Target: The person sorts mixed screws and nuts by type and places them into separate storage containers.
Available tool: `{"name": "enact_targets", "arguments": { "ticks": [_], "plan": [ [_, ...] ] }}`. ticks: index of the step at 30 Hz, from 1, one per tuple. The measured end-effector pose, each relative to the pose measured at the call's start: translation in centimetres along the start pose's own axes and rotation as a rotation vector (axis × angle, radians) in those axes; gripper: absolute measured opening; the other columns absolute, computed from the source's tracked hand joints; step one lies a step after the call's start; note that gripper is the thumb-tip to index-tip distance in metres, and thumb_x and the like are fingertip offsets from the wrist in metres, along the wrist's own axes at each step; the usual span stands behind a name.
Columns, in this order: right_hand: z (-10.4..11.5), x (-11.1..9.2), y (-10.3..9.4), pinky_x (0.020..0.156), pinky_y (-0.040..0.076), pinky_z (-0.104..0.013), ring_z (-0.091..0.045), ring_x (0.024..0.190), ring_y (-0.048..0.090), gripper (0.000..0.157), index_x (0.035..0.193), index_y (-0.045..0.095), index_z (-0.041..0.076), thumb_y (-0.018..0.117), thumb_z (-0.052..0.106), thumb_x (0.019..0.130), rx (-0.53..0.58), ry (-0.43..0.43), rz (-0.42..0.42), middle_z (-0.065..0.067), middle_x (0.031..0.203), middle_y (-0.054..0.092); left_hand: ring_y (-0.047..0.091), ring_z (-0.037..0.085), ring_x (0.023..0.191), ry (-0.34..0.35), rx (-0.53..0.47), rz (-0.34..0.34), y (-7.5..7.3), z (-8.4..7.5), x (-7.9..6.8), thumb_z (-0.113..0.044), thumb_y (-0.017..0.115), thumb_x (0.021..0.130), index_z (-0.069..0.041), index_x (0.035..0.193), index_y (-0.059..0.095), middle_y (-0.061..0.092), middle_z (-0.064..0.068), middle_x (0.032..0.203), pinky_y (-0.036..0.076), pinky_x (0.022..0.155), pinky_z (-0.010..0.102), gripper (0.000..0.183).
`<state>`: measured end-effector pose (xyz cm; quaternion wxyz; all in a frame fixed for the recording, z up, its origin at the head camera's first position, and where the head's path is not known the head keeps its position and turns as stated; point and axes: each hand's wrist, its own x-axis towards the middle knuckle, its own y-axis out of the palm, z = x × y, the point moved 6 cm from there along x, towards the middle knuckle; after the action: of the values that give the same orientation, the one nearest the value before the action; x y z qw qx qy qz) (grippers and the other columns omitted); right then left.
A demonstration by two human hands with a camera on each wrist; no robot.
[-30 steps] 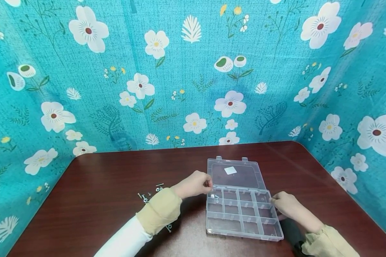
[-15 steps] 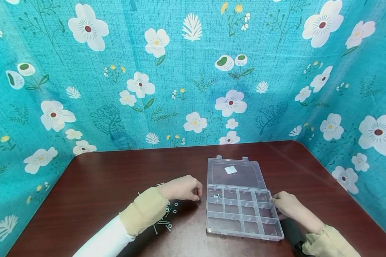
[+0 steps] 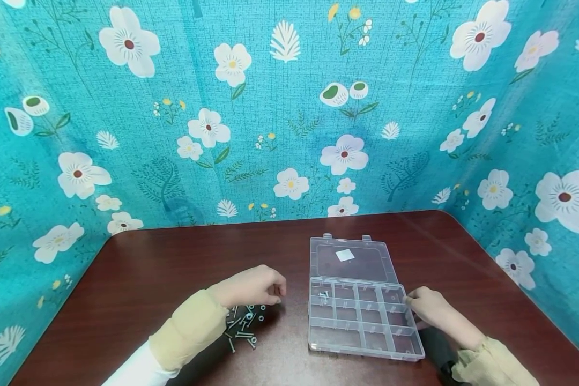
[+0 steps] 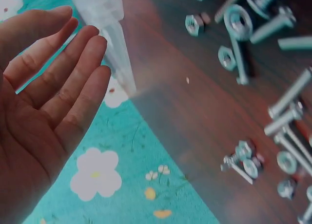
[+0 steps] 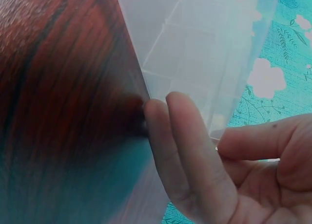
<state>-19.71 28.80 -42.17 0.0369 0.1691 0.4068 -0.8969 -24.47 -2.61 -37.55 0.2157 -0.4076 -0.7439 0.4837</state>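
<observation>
Drew left hand (image 3: 251,286) leftward, away from compartment box (image 3: 335,335), to near loose bolts and nuts (image 3: 244,335); uncovered several right of cuff (image 3: 188,329).

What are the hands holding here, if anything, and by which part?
The right hand holds the clear compartment box by its right side, fingers and thumb at the edge. The left hand holds nothing.

Head view high, wrist views close

The box (image 3: 338,338) looks smooth plastic, bolts (image 4: 291,93) shiny metal, table (image 3: 193,252) glossy wood.
</observation>
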Motion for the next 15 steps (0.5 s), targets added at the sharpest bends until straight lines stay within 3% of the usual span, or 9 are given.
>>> {"name": "enact_targets", "arguments": {
  "ticks": [6, 15],
  "plan": [
    [0.1, 0.0, 0.0, 0.056, 0.052, -0.035, -0.021, 0.065, 0.061, 0.033, 0.102, 0.052, -0.023, 0.042, 0.006, 0.091, -0.001, -0.001, -0.005, -0.015, 0.075, 0.058, 0.053, 0.001, 0.064, -0.020, -0.010, -0.079, -1.3, 1.1, -1.8, -0.007, 0.066, 0.079, -0.007, 0.086, 0.067, 0.061, -0.006, 0.077, 0.047, 0.063, 0.018, 0.007],
    [0.0, 0.1, 0.0, 0.056, 0.052, -0.035, -0.022, 0.066, 0.061, 0.032, 0.100, 0.052, -0.023, 0.042, 0.006, 0.091, -0.005, -0.002, -0.004, -0.016, 0.077, 0.058, 0.053, 0.007, 0.064, -0.159, -0.068, -0.193, -2.8, 3.5, -3.8, -0.002, 0.066, 0.078, -0.007, 0.083, 0.066, 0.062, -0.004, 0.077, 0.046, 0.058, 0.021, 0.007]
  ]
}}
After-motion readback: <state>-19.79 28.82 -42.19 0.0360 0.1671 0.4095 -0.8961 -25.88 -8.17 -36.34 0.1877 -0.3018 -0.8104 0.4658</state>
